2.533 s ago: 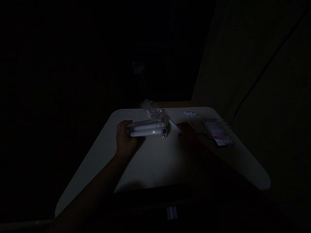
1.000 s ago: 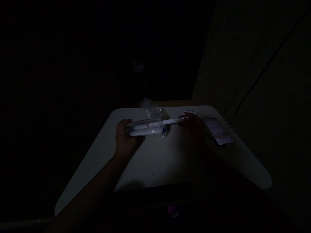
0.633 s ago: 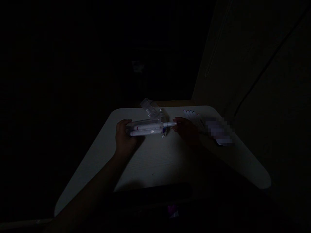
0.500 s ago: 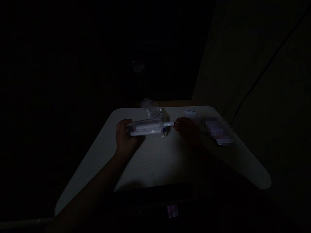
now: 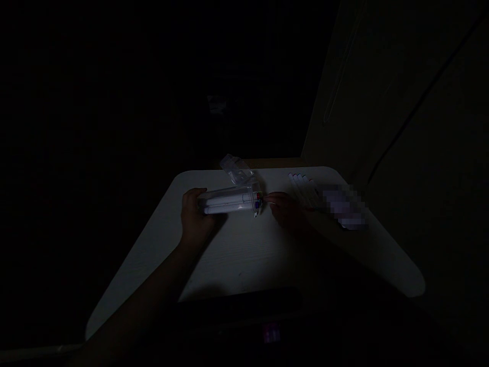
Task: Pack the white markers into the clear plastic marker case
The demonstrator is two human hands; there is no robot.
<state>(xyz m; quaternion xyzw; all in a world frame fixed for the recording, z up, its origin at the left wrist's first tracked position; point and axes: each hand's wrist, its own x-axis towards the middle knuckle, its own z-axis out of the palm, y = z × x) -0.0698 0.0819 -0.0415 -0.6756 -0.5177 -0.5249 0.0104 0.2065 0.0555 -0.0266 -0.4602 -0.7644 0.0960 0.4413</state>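
Note:
The scene is very dark. My left hand (image 5: 195, 216) is wrapped round the closed end of a clear plastic marker case (image 5: 231, 200) lying on its side on a white table (image 5: 237, 255). White markers with coloured caps fill the case. My right hand (image 5: 284, 209) is at the case's open end, its fingertips against the end of a marker that sits fully inside. I cannot tell whether those fingers are closed. The case's clear lid (image 5: 239, 171) lies just behind it.
A row of several white markers (image 5: 303, 186) lies on the table at the right rear, beside a blurred flat object (image 5: 346, 211). A pale wall or door (image 5: 382, 102) rises on the right. The surroundings to the left and behind are black.
My right hand brought a white marker to the open end of the case and pushed it leftward until it went fully inside. My left hand kept hold of the case.

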